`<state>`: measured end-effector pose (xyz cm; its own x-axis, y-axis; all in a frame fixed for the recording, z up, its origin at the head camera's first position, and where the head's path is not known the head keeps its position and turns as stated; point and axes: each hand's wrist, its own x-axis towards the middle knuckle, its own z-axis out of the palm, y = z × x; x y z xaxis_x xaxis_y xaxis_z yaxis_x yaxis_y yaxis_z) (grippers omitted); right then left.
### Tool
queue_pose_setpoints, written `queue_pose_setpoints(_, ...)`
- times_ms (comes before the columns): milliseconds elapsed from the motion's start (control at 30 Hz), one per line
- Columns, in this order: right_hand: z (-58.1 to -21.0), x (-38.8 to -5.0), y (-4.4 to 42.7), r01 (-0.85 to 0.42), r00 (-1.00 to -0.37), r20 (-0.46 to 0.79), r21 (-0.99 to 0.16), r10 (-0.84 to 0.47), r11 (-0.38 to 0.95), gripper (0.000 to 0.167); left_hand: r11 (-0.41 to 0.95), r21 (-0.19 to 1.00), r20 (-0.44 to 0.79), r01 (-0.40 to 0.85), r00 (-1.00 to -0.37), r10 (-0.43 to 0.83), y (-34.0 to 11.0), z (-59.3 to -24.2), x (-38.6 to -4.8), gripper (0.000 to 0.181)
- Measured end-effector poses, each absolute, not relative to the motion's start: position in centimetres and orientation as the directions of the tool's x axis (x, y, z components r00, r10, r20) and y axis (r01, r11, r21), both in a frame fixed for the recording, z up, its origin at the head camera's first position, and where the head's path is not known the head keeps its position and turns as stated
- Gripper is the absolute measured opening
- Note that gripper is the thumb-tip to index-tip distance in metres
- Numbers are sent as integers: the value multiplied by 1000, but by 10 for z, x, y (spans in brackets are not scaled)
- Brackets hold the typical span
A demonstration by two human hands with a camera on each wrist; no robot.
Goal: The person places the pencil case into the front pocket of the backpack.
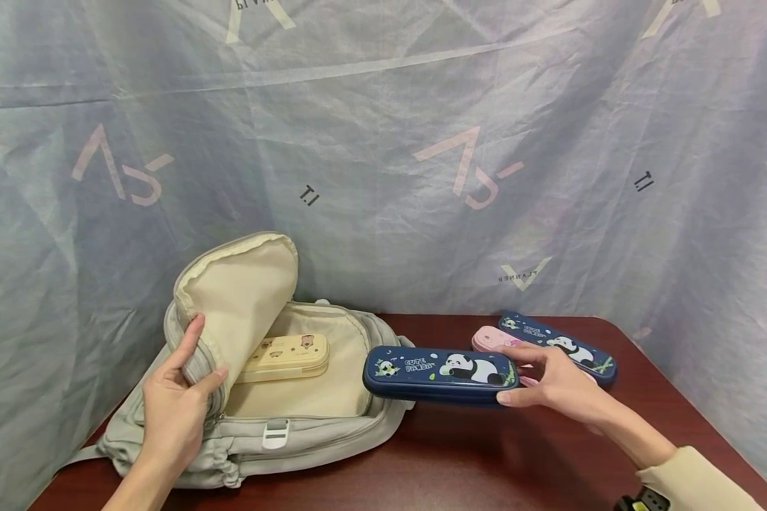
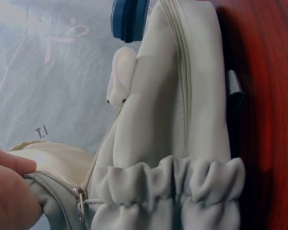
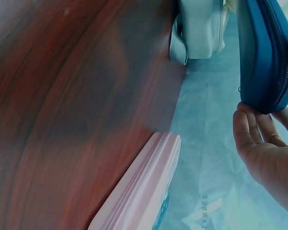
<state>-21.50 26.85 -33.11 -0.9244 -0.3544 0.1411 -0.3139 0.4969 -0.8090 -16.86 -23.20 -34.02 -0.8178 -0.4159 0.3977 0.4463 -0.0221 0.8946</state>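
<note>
The left hand (image 1: 177, 397) pinches the raised front flap (image 1: 246, 284) of a pale grey-green backpack (image 1: 319, 454), its thumb and fingers on the edge; in the left wrist view the hand (image 2: 12, 191) shows at the lower left. A yellow pencil case (image 1: 287, 355) lies inside the opened compartment. By its right end, the right hand (image 1: 550, 376) grips a dark blue panda pencil case (image 1: 441, 375), held level beside the bag's right edge. In the right wrist view, fingertips of the hand (image 3: 271, 148) touch the end of the blue case (image 3: 264, 57).
Behind the right hand, a pink case (image 1: 488, 338) and another blue panda case (image 1: 565, 348) lie on the dark red table (image 1: 473, 468). A grey printed sheet (image 1: 383, 177) hangs behind the table and at both sides.
</note>
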Motion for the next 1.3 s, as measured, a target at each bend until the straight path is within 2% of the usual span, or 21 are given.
queue_pose_setpoints(233, -331, -224, 249, -315, -903, 138, -858, -408, 407, 78, -31, 886, 408, 463, -808, -425, -232, -341, -169, 85)
queue_pose_setpoints(400, -333, -231, 233, -337, -874, 153, -874, -462, 349, 66, -23, 891, 401, 453, -811, -427, -232, -340, -170, 85)
queue_pose_setpoints(533, -333, -235, 220, -389, -861, 187, -842, -473, 375, 60, -22, 897, 390, 442, -813, -433, -231, -340, -170, 85)
queue_pose_setpoints(667, -332, -236, 207, -416, -871, 201, -787, -448, 455, 62, -17, 895, 394, 445, -810, -434, -231, -339, -170, 85)
queue_pose_setpoints(767, -331, -239, 196, -424, -865, 199, -781, -461, 458, 63, -15, 894, 398, 448, -810, -430, -231, -340, -169, 85)
queue_pose_setpoints(1033, -332, -245, 170, -407, -843, 169, -820, -510, 402, 63, -5, 893, 405, 450, -808, -428, -232, -340, -169, 85)
queue_pose_setpoints(1300, -338, -255, 146, -381, -818, 185, -884, -545, 271, 68, -58, 886, 394, 461, -812, -430, -232, -341, -172, 85)
